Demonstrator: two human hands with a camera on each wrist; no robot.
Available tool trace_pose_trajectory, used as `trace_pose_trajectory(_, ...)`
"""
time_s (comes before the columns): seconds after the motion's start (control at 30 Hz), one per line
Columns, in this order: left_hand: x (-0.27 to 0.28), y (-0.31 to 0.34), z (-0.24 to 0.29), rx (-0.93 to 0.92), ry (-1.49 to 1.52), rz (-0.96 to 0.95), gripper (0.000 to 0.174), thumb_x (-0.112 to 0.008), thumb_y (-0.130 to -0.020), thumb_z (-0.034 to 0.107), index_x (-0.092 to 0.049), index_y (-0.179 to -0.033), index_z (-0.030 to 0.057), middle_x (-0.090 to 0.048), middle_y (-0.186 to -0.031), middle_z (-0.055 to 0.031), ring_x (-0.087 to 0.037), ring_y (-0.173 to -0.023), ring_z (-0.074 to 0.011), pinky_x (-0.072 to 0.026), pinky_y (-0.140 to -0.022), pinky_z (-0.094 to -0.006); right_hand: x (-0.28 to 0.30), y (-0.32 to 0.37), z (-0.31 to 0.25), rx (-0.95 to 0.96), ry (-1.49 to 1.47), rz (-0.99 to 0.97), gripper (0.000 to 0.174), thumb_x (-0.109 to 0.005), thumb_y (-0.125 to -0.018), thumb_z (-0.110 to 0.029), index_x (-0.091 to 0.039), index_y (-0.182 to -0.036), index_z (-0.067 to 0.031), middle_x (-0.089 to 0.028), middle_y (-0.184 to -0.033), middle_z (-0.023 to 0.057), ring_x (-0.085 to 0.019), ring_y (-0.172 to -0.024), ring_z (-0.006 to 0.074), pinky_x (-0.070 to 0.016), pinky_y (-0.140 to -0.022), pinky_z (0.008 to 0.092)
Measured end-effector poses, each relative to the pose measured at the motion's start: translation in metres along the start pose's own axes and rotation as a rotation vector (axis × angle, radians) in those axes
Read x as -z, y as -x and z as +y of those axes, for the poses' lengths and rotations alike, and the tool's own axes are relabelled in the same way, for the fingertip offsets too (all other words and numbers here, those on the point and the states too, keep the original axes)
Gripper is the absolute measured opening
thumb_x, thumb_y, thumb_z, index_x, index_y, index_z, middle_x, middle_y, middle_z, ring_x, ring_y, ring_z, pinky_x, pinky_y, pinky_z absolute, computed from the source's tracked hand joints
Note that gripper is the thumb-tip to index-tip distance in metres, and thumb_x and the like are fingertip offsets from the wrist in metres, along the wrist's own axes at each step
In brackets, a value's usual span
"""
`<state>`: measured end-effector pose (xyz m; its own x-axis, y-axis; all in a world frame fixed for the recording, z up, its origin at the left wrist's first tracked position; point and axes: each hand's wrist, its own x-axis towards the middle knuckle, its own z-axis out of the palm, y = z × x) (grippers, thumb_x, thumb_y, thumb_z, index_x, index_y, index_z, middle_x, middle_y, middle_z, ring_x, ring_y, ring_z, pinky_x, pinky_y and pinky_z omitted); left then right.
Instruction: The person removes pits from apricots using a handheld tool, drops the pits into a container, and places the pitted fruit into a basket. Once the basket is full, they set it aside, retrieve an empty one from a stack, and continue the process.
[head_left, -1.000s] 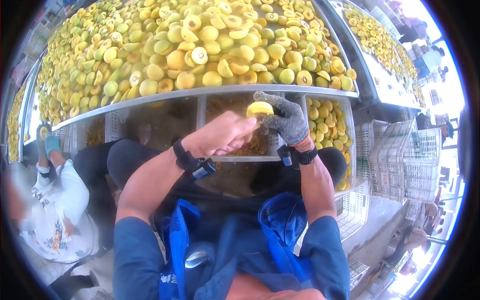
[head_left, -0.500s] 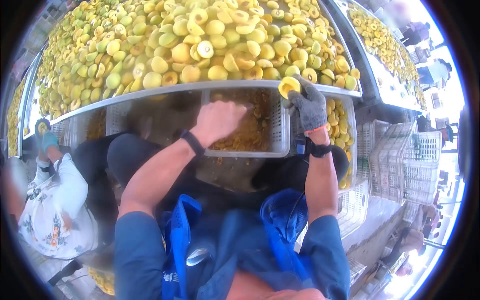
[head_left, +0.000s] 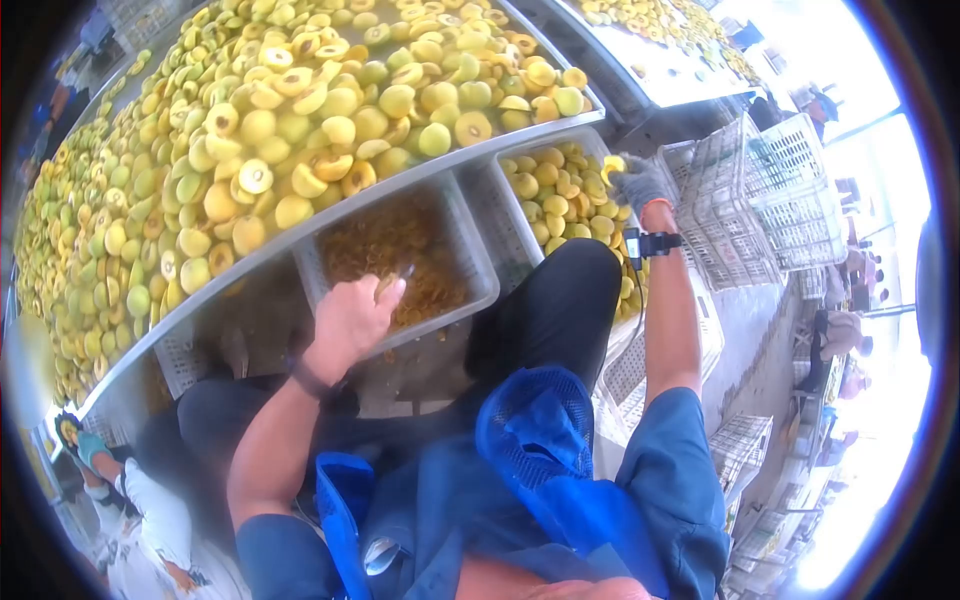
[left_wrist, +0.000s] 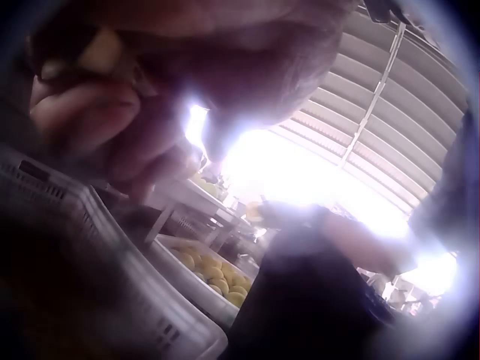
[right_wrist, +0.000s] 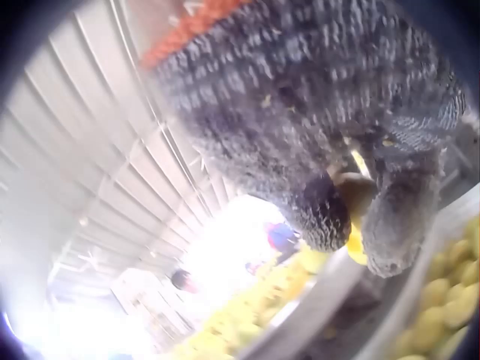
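Observation:
My bare left hand [head_left: 355, 318] is over a white crate [head_left: 487, 288] of brown-orange scraps, its fingers curled round a small tool [head_left: 407, 270] with a shiny tip. In the left wrist view a pale, wood-like end [left_wrist: 101, 51] shows between the fingers; the rest of the tool is hidden. My right hand [head_left: 637, 185], in a grey knitted glove, pinches a yellow peach half [head_left: 611, 168] beside a second crate full of peach halves [head_left: 560, 195]. The right wrist view shows the peach half [right_wrist: 356, 244] between thumb and fingers, mostly covered by them.
A metal-edged table [head_left: 330, 205] heaped with halved peaches spans the front. White stacked crates [head_left: 725, 200] stand on the right, with another fruit-laden table [head_left: 690, 90] behind. Another person's gloved hand [head_left: 92, 448] holds a fruit at lower left.
My hands have parted; the right hand has carried the peach half to the right, over by the crate of halves. The left hand has drawn back over the scraps. The head view has turned right.

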<state>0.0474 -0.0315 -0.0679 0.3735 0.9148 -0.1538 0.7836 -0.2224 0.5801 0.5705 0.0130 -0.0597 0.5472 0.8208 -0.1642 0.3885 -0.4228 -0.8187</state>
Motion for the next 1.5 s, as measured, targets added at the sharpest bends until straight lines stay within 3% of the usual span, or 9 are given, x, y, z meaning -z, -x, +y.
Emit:
trace_pose_trajectory(0.33,-0.018,-0.007,0.016,-0.006,0.019,-0.106,0.054,-0.057,-0.099,0.051,-0.066,-0.079,0.0014,-0.065,-0.073,-0.0271,-0.065,-0.075,-0.0469,-0.0509,-0.068,-0.0539,-0.021,-0.104,0.099,0.338,0.19,0.063,0.035,-0.069,-0.095,-0.019,-0.07,-0.127,-0.0044,-0.073,-0.108,0.0122,-0.066,-0.079,0.0157,-0.0563,-0.071,0.0343)
trace_pose_trajectory(0.4,-0.016,-0.007,0.014,-0.006,0.023,-0.11,0.056,-0.055,-0.099,0.052,-0.067,-0.08,0.0014,-0.066,-0.074,-0.0265,-0.066,-0.075,-0.0466,-0.0523,-0.069,-0.0539,-0.035,-0.052,-0.008,0.045,0.334,-0.033,0.031,-0.07,-0.094,-0.019,-0.073,-0.122,-0.0055,-0.074,-0.105,0.0098,-0.067,-0.084,0.0164,-0.0556,-0.079,0.0347)
trace_pose_trajectory(0.5,-0.011,-0.004,0.014,-0.006,0.056,-0.136,0.058,-0.052,-0.1,0.053,-0.068,-0.08,0.001,-0.068,-0.076,-0.0258,-0.067,-0.076,-0.0459,-0.0532,-0.07,-0.0543,-0.062,-0.028,-0.065,0.322,0.243,-0.111,0.039,-0.069,-0.095,-0.016,-0.069,-0.132,-0.0044,-0.075,-0.101,0.006,-0.065,-0.07,0.0132,-0.0552,-0.062,0.0292)
trace_pose_trajectory(0.8,0.009,0.007,0.019,-0.019,0.126,-0.128,0.053,-0.054,-0.1,0.048,-0.069,-0.081,0.0004,-0.069,-0.075,-0.0263,-0.068,-0.073,-0.0457,-0.0536,-0.068,-0.0543,-0.265,0.064,-0.198,1.11,0.72,-0.395,0.041,-0.071,-0.087,-0.017,-0.07,-0.128,-0.0172,-0.069,-0.109,0.014,-0.069,-0.095,0.0321,-0.0555,-0.085,0.0434)
trace_pose_trajectory(1.03,0.018,0.015,0.001,-0.034,0.101,-0.044,0.055,-0.052,-0.1,0.05,-0.07,-0.082,0.0005,-0.069,-0.077,-0.0276,-0.068,-0.076,-0.0461,-0.0538,-0.07,-0.0546,-0.296,0.086,-0.22,0.943,0.971,-0.318,0.035,-0.067,-0.09,-0.028,-0.07,-0.125,-0.0221,-0.07,-0.111,0.0148,-0.068,-0.102,0.0371,-0.0545,-0.086,0.0488)
trace_pose_trajectory(1.07,0.02,0.015,0.0,0.002,0.167,-0.036,0.054,-0.053,-0.1,0.048,-0.07,-0.083,0.0003,-0.069,-0.077,-0.0272,-0.068,-0.074,-0.0453,-0.0537,-0.069,-0.0537,-0.291,0.07,-0.202,1.091,0.8,-0.24,0.039,-0.068,-0.093,-0.022,-0.066,-0.132,-0.0151,-0.073,-0.109,0.0139,-0.072,-0.095,0.0309,-0.0574,-0.076,0.0425)
trace_pose_trajectory(1.2,0.029,0.013,-0.005,0.012,0.502,0.067,0.047,-0.057,-0.102,0.041,-0.068,-0.083,-0.0007,-0.067,-0.074,-0.0217,-0.064,-0.066,-0.0367,-0.0527,-0.067,-0.0477,-0.253,0.092,-0.199,0.315,-0.215,-0.664,0.041,-0.068,-0.097,-0.009,-0.061,-0.137,0.0003,-0.071,-0.108,0.0083,-0.068,-0.074,0.0122,-0.0533,-0.055,0.024)
trace_pose_trajectory(1.37,0.038,0.011,0.004,0.058,0.988,0.083,0.034,-0.057,-0.106,0.029,-0.061,-0.088,0.0006,-0.058,-0.067,-0.0024,-0.054,-0.055,-0.0081,-0.0423,-0.049,-0.0289,-0.24,0.149,-0.182,0.348,-0.53,-0.719,0.048,-0.067,-0.098,-0.006,-0.055,-0.144,-0.0005,-0.068,-0.115,0.0081,-0.067,-0.09,0.0118,-0.0591,-0.073,0.0261)
trace_pose_trajectory(1.5,0.036,0.009,0.016,0.049,1.034,0.183,0.03,-0.059,-0.106,0.027,-0.058,-0.092,0.0005,-0.056,-0.069,-0.0001,-0.052,-0.052,-0.006,-0.0411,-0.047,-0.0249,-0.242,0.168,-0.17,0.511,-0.343,-0.614,0.047,-0.069,-0.098,-0.01,-0.057,-0.142,0.0005,-0.069,-0.116,0.0081,-0.065,-0.098,0.0121,-0.0569,-0.084,0.0282)
